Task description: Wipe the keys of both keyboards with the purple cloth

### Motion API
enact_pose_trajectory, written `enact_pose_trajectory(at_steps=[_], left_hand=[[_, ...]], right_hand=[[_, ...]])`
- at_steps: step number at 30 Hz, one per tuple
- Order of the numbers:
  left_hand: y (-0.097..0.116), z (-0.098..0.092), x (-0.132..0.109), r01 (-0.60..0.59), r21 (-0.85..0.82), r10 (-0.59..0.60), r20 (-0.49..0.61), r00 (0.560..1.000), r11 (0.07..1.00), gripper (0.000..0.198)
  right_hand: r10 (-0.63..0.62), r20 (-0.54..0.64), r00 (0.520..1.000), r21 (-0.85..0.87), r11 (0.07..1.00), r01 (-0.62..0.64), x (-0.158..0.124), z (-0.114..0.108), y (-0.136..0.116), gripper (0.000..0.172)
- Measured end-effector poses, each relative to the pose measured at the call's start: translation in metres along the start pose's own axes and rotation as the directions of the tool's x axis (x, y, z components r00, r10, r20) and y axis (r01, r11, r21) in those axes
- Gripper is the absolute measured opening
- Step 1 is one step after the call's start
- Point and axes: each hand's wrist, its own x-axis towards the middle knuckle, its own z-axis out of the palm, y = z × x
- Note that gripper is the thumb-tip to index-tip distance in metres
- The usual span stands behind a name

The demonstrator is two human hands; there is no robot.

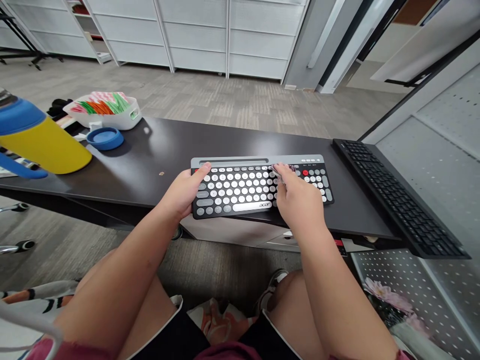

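A small grey and black keyboard [247,187] with round white keys lies near the front edge of the dark table [157,150]. My left hand [183,192] grips its left end, thumb laid over the top left corner. My right hand [296,197] rests on the keys right of the middle, fingers closed on a small crumpled wipe or cloth [281,169] pressed to the upper key rows.
A long black keyboard [393,195] lies at the table's right end. At the left stand a yellow and blue bottle [37,140], a blue lid [105,138] and a white tray [105,112] of colourful items. A white perforated panel [431,165] rises on the right.
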Motion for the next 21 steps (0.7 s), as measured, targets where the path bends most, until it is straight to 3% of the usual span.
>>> enact_pose_trajectory(at_steps=[21], left_hand=[[0.000,0.000,-0.001,-0.004,-0.012,0.004,-0.001,1.000,1.000,0.041]], right_hand=[[0.099,0.044,0.994,-0.039,0.994,-0.098,0.005,-0.014,0.006,0.046]])
